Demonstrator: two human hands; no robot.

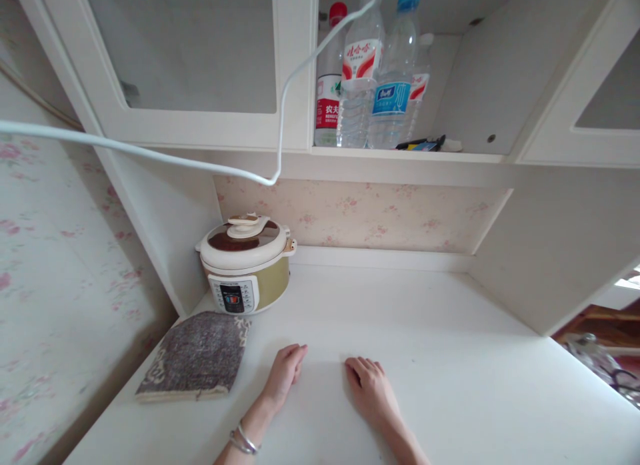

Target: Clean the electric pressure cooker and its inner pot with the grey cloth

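Note:
My left hand (286, 373) rests on the white countertop (320, 431) with its fingers curled in and nothing showing in them. A silver bangle circles that wrist. Palm down on the same surface, my right hand (369, 383) also has its fingers bent closed, with no object visible. A gap of bare counter lies between the two. To the left of my left hand, apart from it, is a folded grey-brown towel (197, 351) with a pale patterned border. Behind the towel stands a white and green electric pressure cooker (274, 285), its lid on.
Overhead, an open cabinet shelf (470, 156) holds several plastic bottles, among them a blue-labelled bottle (393, 98), and small dark items. A white cable (175, 162) hangs across the upper left. White side panels (565, 231) bound the counter; floral wallpaper covers the left wall.

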